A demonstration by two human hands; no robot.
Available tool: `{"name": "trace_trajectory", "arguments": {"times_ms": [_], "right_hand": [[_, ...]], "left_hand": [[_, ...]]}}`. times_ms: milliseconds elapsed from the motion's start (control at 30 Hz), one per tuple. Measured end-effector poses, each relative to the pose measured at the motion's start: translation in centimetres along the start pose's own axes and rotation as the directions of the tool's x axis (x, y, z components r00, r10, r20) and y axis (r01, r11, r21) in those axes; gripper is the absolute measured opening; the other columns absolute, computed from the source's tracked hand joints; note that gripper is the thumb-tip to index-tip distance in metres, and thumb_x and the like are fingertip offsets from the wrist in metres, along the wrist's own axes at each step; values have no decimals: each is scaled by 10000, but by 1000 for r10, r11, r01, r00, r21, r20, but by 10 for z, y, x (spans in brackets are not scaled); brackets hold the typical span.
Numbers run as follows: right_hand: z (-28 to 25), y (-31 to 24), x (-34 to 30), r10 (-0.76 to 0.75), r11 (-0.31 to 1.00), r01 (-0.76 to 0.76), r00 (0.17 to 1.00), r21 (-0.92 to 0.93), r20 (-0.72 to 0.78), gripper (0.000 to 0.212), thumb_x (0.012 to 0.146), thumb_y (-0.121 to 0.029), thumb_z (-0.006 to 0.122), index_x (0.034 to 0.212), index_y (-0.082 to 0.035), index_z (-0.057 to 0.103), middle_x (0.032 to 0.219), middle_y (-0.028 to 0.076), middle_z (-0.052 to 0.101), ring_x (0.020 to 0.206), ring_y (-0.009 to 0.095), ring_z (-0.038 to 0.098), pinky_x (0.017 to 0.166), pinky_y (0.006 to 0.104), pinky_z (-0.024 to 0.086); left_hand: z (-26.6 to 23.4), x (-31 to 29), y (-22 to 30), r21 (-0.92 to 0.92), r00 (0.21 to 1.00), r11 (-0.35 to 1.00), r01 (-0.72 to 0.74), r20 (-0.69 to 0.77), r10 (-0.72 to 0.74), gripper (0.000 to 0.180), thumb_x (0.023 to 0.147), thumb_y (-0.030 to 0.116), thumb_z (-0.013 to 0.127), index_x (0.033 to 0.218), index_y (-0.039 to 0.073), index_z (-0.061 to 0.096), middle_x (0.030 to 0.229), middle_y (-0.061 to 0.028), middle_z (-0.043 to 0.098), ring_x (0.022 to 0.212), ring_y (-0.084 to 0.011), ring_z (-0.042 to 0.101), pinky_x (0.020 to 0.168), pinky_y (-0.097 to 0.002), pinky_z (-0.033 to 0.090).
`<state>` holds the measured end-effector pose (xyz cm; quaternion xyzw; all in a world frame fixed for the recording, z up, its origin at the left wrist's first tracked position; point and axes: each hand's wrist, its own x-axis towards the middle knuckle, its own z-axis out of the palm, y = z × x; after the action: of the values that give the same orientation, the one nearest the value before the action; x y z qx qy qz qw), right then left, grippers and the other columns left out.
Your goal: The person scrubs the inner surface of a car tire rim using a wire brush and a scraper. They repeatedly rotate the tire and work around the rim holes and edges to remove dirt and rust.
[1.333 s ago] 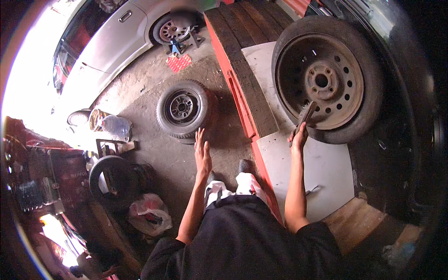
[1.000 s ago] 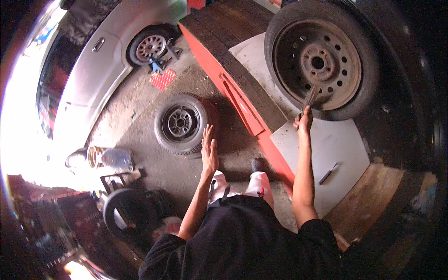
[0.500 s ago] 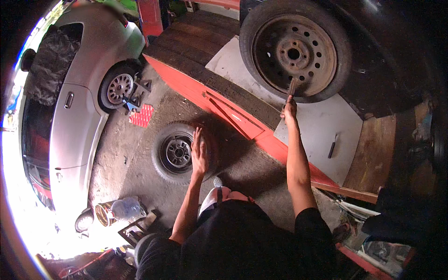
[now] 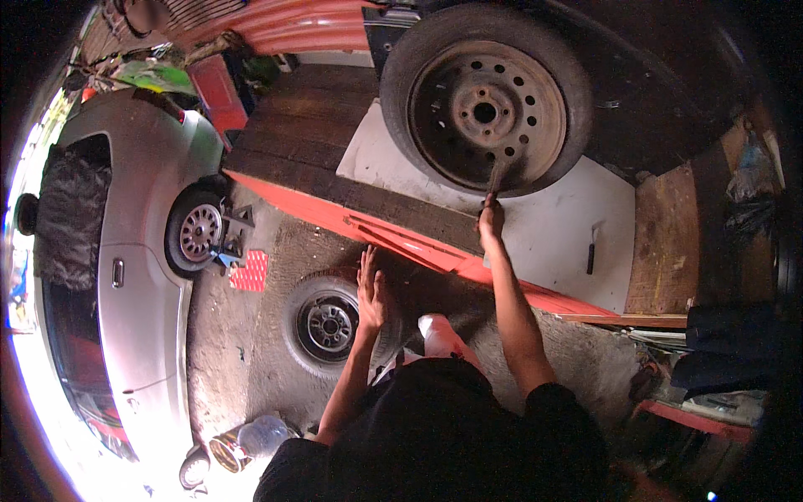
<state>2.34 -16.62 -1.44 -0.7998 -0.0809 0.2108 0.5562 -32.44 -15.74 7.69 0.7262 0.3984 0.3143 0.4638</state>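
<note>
My right hand (image 4: 491,219) is closed round a narrow, brownish brush (image 4: 498,177). Its tip reaches the lower part of a rusty steel wheel (image 4: 539,134) with a black tyre; blur hides whether it touches. That wheel stands upright against a dark car body. My left hand (image 4: 370,293) is open and empty, fingers stretched out. It hangs in the air over the right side of another wheel with a tyre (image 4: 303,322), which lies flat on the floor.
The wheel rests over a white board (image 4: 535,243) on a wooden platform (image 4: 293,138) with a red side (image 4: 410,247). A dark-handled tool (image 4: 591,258) lies on the board. At left stands a silver car (image 4: 142,217); near my left elbow are a can (image 4: 227,452) and a clear bottle (image 4: 261,437).
My view has turned and shifted, so the scene sits differently. My right hand keeps the brush at the wheel's lower part. My left hand stays open over the floor wheel.
</note>
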Motion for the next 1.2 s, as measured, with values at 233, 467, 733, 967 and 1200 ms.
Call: {"name": "trace_trajectory", "arguments": {"times_ms": [233,467,733,967,1200], "right_hand": [[69,-75,-68,121,874,-302,893,381,433,617,961,-655,413,1303,-142,441,593,3,444,403,125,440,358,283,396],[65,-53,-10,301,847,-452,842,281,447,672,917,-701,463,1282,-138,457,811,42,541,544,162,523,468,332,452],[-80,-115,9,259,949,-207,942,-236,213,847,929,-672,463,1505,-104,215,987,172,606,529,195,573,450,342,529],[27,-145,-31,147,989,-142,936,-38,320,801,961,-570,492,1555,-154,151,1446,237,425,1094,347,613,684,434,618],[18,-79,4,204,972,-155,928,-177,312,537,987,-313,499,1471,-115,376,1184,211,579,830,306,643,570,421,558]], "left_hand": [[23,65,-16,0,999,1000,-1,44,1,531,1051,363,311,1501,85,353,1576,-142,312,1487,-342,199,1186,-524,117],[38,148,11,19,998,998,-58,-2,58,544,1054,368,311,1483,40,373,1557,-159,344,1487,-338,204,1197,-482,113],[50,191,37,169,970,957,-234,111,217,572,1037,403,295,1478,53,396,1550,-155,361,1482,-370,205,1170,-581,104],[76,242,44,150,875,865,-479,157,458,499,951,120,439,1432,-9,426,1469,-174,457,1417,-391,335,1174,-553,161],[69,306,29,197,683,662,-723,350,641,335,835,83,570,1153,16,652,1300,-150,590,1330,-341,452,1149,-610,192]]}}
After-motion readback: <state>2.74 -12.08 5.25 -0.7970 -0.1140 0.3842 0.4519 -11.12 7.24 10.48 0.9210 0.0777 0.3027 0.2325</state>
